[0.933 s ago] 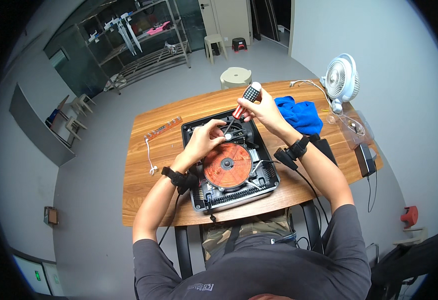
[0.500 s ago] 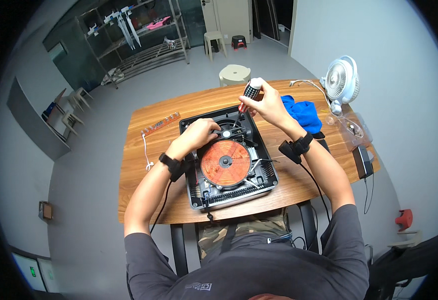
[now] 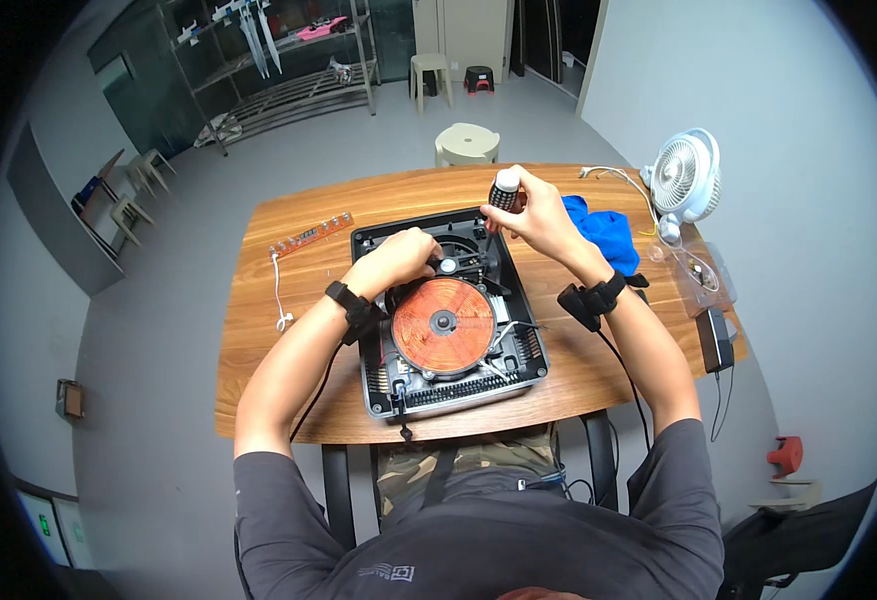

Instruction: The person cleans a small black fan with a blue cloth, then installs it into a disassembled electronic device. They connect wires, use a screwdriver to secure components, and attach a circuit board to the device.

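An opened induction cooker, its black shell [image 3: 541, 345] lying flat on the table, holds a round copper coil [image 3: 429, 335] in its nearer half. Beyond the coil sits a black cooling fan [image 3: 450, 267] with a pale round hub. My left hand [image 3: 401, 262] reaches in from the left, its bent fingers closed at the fan's left side; the fingertips are partly hidden. My right hand [image 3: 547, 218] is wrapped round a screwdriver [image 3: 504, 190] with a white-capped, black-patterned handle. It stands nearly upright, shaft pointing down by the fan's right side; its tip is hard to make out.
On the wooden table [image 3: 289, 290], an orange strip [image 3: 311, 235] with a white cable lies left. A blue cloth [image 3: 604, 235], a white fan [image 3: 684, 180], a clear plastic box [image 3: 704, 290] and a black power adapter [image 3: 716, 340] are on the right. Cables trail from both wrist straps.
The screwdriver has tipped more upright, and its shaft has shifted rightward along the cooling fan. My left hand stays at the fan. The whole view has shifted slightly.
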Action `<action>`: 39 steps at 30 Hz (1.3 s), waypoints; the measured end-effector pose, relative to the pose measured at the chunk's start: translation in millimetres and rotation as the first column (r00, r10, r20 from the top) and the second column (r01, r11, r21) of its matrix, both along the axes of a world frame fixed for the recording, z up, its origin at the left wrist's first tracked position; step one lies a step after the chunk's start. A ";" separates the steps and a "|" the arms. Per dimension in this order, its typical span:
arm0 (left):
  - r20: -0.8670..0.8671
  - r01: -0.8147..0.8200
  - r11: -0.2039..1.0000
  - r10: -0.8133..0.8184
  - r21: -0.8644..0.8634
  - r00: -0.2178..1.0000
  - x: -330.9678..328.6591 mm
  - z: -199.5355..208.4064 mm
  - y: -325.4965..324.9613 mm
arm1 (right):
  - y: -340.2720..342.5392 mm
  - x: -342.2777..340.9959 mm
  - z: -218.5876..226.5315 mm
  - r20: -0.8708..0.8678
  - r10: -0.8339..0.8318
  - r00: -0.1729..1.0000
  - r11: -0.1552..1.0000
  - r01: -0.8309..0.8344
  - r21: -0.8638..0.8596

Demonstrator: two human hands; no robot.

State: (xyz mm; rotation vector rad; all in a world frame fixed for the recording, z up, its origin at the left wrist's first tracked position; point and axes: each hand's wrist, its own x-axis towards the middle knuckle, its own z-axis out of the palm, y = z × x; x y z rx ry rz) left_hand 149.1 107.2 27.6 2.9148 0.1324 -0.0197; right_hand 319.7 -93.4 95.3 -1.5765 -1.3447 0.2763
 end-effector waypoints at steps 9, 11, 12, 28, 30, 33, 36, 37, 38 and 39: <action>0.092 0.019 0.999 -0.015 -0.037 0.996 1.5 -10.4 6.8 | 3.0 -0.4 -2.3 0.058 -0.005 0.998 1.000 0.006 -0.017; 0.027 0.012 0.999 -0.012 -0.036 1.000 5.1 -6.3 3.6 | 1.7 -0.1 -2.8 0.040 0.002 0.999 1.000 -0.001 -0.024; -0.007 0.008 0.999 -0.008 -0.033 1.000 5.3 -2.2 1.5 | 2.0 0.1 -3.2 0.033 0.007 0.999 1.000 -0.007 -0.025; 0.024 -0.013 0.998 0.014 -0.058 1.000 5.7 -9.6 5.1 | 10.7 -7.9 19.1 0.195 -0.001 0.981 0.986 0.033 -0.162; 0.031 -0.013 0.997 0.015 -0.075 0.999 6.5 -11.4 6.0 | 16.2 -0.7 12.4 0.230 0.000 0.973 0.990 0.032 -0.136; 0.062 0.027 0.998 -0.023 -0.065 0.998 8.1 -12.7 7.1 | 15.2 5.0 8.8 0.217 0.017 0.976 0.993 0.009 -0.118; 0.035 -0.029 0.997 0.031 -0.070 0.999 7.5 -8.5 3.6 | 10.1 -4.4 20.1 0.166 0.039 0.985 0.989 -0.014 -0.148; 0.026 -0.031 0.997 0.033 -0.066 0.999 7.3 -5.9 1.8 | 7.7 -8.1 25.8 0.149 0.042 0.988 0.986 -0.018 -0.164; 0.016 -0.034 0.998 0.035 -0.062 0.999 6.9 -3.4 0.3 | 7.3 -8.1 28.3 0.170 0.037 0.985 0.985 -0.008 -0.171; 0.008 -0.037 0.998 0.038 -0.057 0.999 7.1 -1.9 -0.7 | 7.7 -6.8 31.6 0.193 0.033 0.981 0.984 0.002 -0.178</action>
